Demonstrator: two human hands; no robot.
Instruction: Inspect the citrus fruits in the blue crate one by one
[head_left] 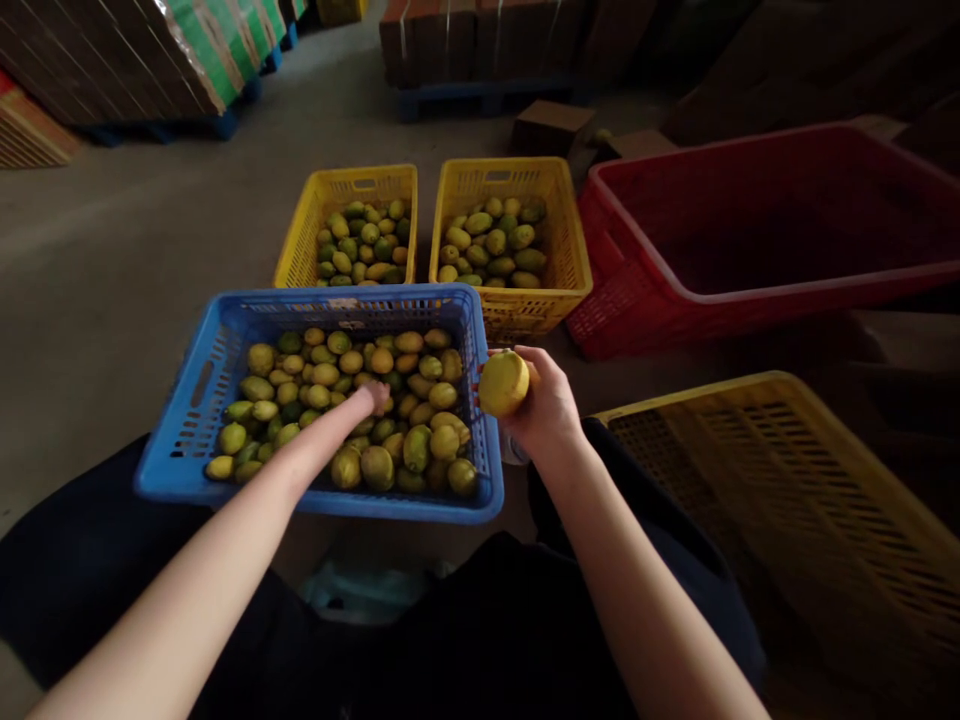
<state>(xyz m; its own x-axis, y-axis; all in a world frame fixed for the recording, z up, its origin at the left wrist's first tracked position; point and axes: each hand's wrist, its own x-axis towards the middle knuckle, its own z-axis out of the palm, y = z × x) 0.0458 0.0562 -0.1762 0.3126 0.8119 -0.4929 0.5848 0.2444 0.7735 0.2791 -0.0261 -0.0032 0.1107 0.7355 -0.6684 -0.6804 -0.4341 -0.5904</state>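
Note:
A blue crate (pixel 169 440) in front of me holds many lemons (pixel 325 374), some yellow, some green. My left hand (pixel 377 394) reaches down among them near the middle of the crate. Its fingers look curled, and whatever they grip is hidden. Just outside the crate's right wall, my right hand (pixel 551 400) is closed around a large yellow lemon (pixel 503 384), held with one end toward me. A small orange-yellow patch shows behind that lemon, too little to name.
Two yellow crates (pixel 294 245) (pixel 574 245) with lemons stand beyond the blue one. A large red crate (pixel 637 290) is at right, and a yellow slatted crate (pixel 780 480) lies near my right leg. Strapped boxes on blue pallets (pixel 480 98) and a cardboard box (pixel 551 125) sit farther back.

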